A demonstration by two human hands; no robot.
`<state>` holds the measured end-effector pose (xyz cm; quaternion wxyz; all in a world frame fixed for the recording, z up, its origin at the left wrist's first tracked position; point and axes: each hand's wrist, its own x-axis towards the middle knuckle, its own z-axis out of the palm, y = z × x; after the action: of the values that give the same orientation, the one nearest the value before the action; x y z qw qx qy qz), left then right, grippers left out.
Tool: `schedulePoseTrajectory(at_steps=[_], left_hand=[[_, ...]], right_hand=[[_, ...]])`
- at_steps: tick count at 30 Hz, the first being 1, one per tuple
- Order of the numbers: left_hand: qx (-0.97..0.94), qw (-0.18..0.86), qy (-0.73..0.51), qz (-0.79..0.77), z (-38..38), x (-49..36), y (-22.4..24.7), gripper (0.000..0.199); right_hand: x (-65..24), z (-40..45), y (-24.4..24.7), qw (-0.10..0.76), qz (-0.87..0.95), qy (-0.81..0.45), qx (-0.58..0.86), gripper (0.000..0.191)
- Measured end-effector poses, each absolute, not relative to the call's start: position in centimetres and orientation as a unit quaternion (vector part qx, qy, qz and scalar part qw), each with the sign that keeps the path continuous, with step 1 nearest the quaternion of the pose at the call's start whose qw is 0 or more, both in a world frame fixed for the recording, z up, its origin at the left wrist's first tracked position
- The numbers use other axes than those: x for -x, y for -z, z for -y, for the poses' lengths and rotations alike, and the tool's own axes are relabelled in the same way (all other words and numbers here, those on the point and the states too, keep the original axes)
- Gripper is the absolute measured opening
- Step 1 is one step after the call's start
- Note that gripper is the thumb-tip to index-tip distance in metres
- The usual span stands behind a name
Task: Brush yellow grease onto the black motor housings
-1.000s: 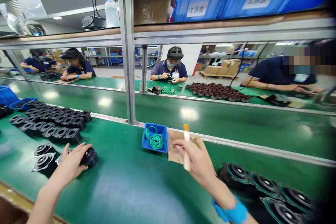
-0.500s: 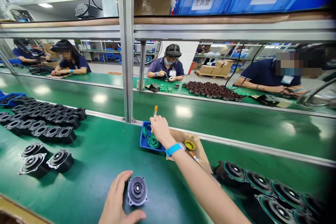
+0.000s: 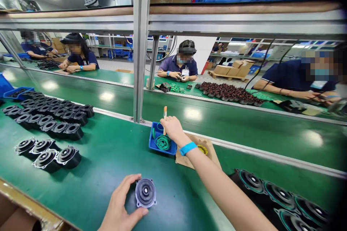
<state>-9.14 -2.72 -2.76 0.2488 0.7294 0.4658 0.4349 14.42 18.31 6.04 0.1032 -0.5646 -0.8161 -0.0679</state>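
Note:
A round black part with a silver flanged rim [image 3: 145, 192] stands on the green table. My left hand [image 3: 125, 202] has its thumb and fingers around the part's left side, gripping it. Farther forward, my right hand [image 3: 173, 129] holds a small brush [image 3: 165, 112] with an orange tip, upright over the right side of a blue tray [image 3: 151, 144]. Thin green rings [image 3: 162, 143] lie in that tray. Beside it, a yellow round lid or dish [image 3: 202, 149] rests on brown cardboard [image 3: 189, 160], partly behind my right wrist.
Rows of black housings [image 3: 54, 117] and several flanged parts [image 3: 67, 156] stand at left. Parts with green rings [image 3: 282, 193] are at lower right. A metal post [image 3: 138, 79] rises behind the tray. Across the bench, people [image 3: 180, 66] work beside dark red parts [image 3: 227, 92].
The view has shifted, so most things sit farther right or higher. My left thumb and fingers have closed onto the flanged part. The brush is still in my right hand above the tray.

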Motion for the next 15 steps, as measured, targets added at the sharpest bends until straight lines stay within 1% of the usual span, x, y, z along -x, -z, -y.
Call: schedulePoseTrajectory(at_steps=[4, 7, 9, 12, 15], left_hand=[[-0.66, 0.328, -0.464, -0.491, 3.3, 8.6, 4.5, 0.069], [-0.63, 0.361, -0.486, -0.486, 3.6, 8.1, 5.5, 0.071], [-0.619, 0.368, -0.498, -0.483, 3.7, 7.9, 5.4, 0.071], [-0.618, 0.367, -0.505, -0.477, 3.6, 7.8, 4.6, 0.07], [-0.637, 0.351, -0.493, -0.478, 3.7, 7.9, 3.5, 0.065]], right_hand=[[-13.3, -13.2, -7.5, 0.191, 0.822, 0.003, 0.537, 0.026], [-12.2, -7.8, -7.3, 0.215, 0.85, -0.078, 0.475, 0.016], [-11.7, -4.9, -6.5, 0.239, 0.853, -0.174, 0.43, 0.015], [-11.3, -3.0, -5.1, 0.241, 0.84, -0.286, 0.394, 0.021], [-11.5, -2.8, -4.2, 0.236, 0.833, -0.292, 0.407, 0.022]])
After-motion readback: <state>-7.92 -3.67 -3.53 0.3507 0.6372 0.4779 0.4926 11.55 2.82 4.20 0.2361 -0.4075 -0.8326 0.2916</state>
